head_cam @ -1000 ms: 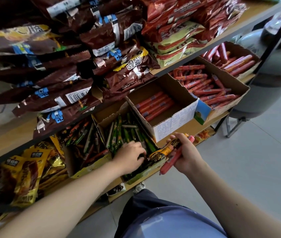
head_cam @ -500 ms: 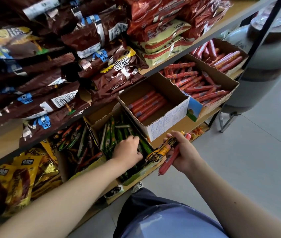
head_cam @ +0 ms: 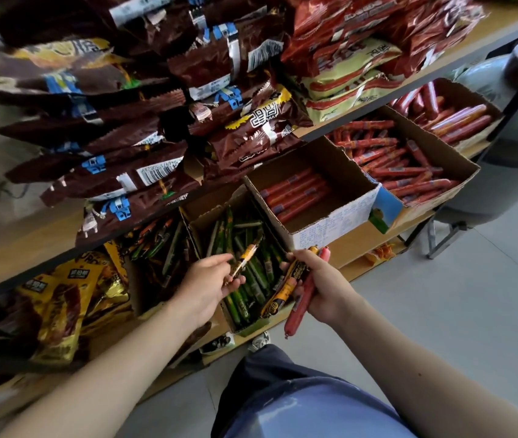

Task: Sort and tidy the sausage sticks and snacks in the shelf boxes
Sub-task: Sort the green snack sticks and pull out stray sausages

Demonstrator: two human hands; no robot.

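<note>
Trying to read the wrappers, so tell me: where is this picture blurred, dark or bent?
Head view: motion blur smears the top left corner and the brown packs there; the yellow packs at lower left sit in deep shadow; the shelf edge bows from the wide lens; the left hand, the right hand and their sticks look fairly sharp; the floor is brightest.

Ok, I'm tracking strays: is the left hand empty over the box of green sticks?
No, the left hand holds an orange-wrapped stick just above the box of green sticks.
</note>
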